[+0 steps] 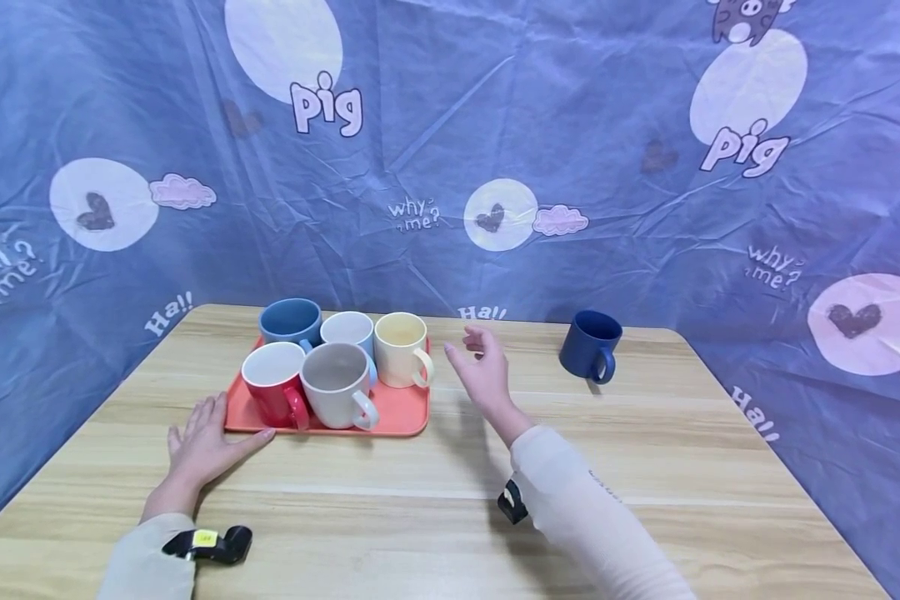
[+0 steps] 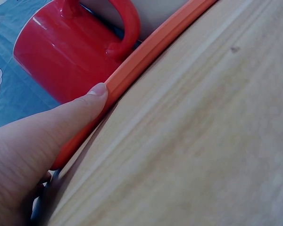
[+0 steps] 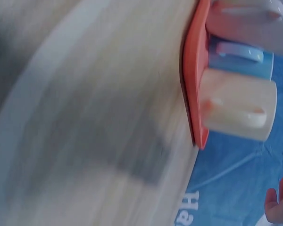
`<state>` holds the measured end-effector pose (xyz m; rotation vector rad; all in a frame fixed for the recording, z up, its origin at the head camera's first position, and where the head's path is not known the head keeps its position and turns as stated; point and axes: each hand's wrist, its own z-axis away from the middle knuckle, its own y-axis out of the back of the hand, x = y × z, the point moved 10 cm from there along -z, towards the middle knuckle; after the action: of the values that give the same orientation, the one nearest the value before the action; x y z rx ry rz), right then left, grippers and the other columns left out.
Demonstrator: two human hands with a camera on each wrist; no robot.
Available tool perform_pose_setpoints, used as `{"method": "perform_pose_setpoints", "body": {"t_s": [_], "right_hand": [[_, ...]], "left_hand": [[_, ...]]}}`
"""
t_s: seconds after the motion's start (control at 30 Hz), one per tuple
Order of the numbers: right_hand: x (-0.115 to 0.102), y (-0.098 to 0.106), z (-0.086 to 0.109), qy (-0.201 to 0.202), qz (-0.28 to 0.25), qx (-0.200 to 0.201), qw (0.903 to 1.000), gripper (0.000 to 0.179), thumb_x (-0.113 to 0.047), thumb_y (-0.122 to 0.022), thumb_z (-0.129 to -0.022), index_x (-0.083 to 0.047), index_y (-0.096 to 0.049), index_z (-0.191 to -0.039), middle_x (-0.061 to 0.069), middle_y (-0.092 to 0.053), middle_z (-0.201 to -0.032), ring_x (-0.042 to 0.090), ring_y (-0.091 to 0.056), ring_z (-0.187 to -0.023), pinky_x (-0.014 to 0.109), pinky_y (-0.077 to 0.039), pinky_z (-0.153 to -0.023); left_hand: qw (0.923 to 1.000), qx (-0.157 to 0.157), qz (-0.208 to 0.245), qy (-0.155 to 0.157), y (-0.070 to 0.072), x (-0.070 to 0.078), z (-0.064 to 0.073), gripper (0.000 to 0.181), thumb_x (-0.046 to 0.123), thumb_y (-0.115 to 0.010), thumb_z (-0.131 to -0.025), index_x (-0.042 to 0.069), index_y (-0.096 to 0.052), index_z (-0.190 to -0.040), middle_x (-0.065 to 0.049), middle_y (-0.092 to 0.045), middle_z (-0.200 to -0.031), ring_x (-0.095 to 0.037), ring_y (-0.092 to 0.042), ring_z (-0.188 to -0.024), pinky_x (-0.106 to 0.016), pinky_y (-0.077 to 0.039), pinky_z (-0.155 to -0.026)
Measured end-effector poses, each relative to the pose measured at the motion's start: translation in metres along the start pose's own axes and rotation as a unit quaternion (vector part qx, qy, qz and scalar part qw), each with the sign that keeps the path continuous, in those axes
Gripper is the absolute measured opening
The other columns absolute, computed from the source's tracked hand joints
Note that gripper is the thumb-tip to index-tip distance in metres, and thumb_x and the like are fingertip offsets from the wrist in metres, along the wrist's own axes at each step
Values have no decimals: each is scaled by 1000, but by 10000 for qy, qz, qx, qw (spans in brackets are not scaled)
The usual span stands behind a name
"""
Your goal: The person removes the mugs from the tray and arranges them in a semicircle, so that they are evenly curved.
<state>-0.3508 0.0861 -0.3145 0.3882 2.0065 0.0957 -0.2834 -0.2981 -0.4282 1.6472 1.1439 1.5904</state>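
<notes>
An orange tray [image 1: 403, 414] bears several mugs. My left hand [image 1: 204, 447] is at its front left corner, fingers spread along the left side and thumb [image 2: 92, 98] laid on the front rim, close by the red mug [image 1: 272, 387]. Right of that stands a white mug with a grey inside [image 1: 336, 383]. Behind them are a blue mug [image 1: 291, 321], a light-blue mug with a white inside [image 1: 348, 329] and a cream mug [image 1: 400, 352]. My right hand [image 1: 487, 377] hovers to the right of the cream mug, fingers loosely bent, holding nothing.
A dark blue mug [image 1: 590, 346] stands by itself on the wooden table [image 1: 390, 517], toward the back right, its handle facing forward. A blue printed cloth [image 1: 435, 142] hangs behind the table and along its sides.
</notes>
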Motion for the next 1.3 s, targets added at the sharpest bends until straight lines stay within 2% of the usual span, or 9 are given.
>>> {"method": "perform_pose_setpoints", "body": {"t_s": [0.37, 0.5, 0.63, 0.73, 0.87, 1.03, 1.2, 1.3], "right_hand": [[-6, -30, 20, -126, -446, -251, 9986, 34, -10, -66, -75, 4, -54, -103, 17, -57, -90, 31, -53, -86, 42, -41, -78], [-7, -40, 27, -199, -800, -377, 9959, 34, -8, -66, -75, 6, -54, -104, 20, -56, -90, 32, -53, -85, 45, -40, -77], [-26, -48, 39, -275, -1083, -565, 9921, 34, -2, -63, -75, 10, -52, -104, 26, -54, -90, 37, -51, -85, 45, -40, -77], [-29, -58, 48, -286, -1160, -630, 9908, 36, -3, -64, -75, 11, -51, -105, 25, -54, -89, 35, -52, -84, 41, -43, -75], [-14, -76, 54, -318, -1142, -686, 9906, 39, -8, -67, -73, 7, -52, -106, 20, -56, -88, 27, -53, -83, 35, -44, -73], [-15, -89, 64, -458, -1286, -805, 9874, 37, -5, -67, -73, 7, -52, -105, 20, -56, -89, 29, -53, -83, 38, -43, -74], [-31, -94, 76, -627, -1647, -938, 9799, 30, 1, -64, -74, 11, -53, -100, 25, -55, -88, 36, -52, -84, 38, -44, -72], [-42, -96, 83, -610, -1597, -935, 9808, 29, 2, -62, -74, 13, -52, -99, 26, -54, -87, 35, -52, -82, 34, -44, -71]], "left_hand": [[10000, -47, 9, 2, -1, 0, 1, 109, 64, -54, -67, -11, -10, -132, -37, -12, -130, -49, -1, -119, -64, 13, -85], [10000, -96, 5, 27, -2, 0, 1, 109, 65, -54, -67, -11, -9, -133, -37, -11, -130, -49, -1, -119, -64, 14, -85], [9999, -110, -25, 19, -2, 0, 0, 110, 65, -53, -67, -10, -9, -133, -37, -11, -130, -49, -1, -119, -65, 14, -85], [10000, -88, -25, 0, -1, 0, 0, 109, 65, -53, -67, -11, -9, -133, -37, -11, -130, -49, -1, -119, -65, 13, -85], [10000, -44, 18, -20, 0, 2, 1, 109, 64, -54, -67, -11, -10, -132, -38, -11, -130, -49, -1, -119, -64, 14, -85], [10000, -69, 22, 4, 0, 2, 1, 109, 64, -54, -67, -11, -9, -133, -38, -11, -130, -49, 0, -119, -64, 14, -85], [9999, -95, -42, 11, -1, 0, 1, 110, 65, -54, -67, -10, -8, -133, -37, -11, -130, -49, -1, -119, -64, 14, -85], [10000, -86, -40, 4, 0, 0, 1, 109, 65, -54, -67, -10, -9, -133, -37, -11, -130, -49, -1, -119, -64, 14, -85]]}}
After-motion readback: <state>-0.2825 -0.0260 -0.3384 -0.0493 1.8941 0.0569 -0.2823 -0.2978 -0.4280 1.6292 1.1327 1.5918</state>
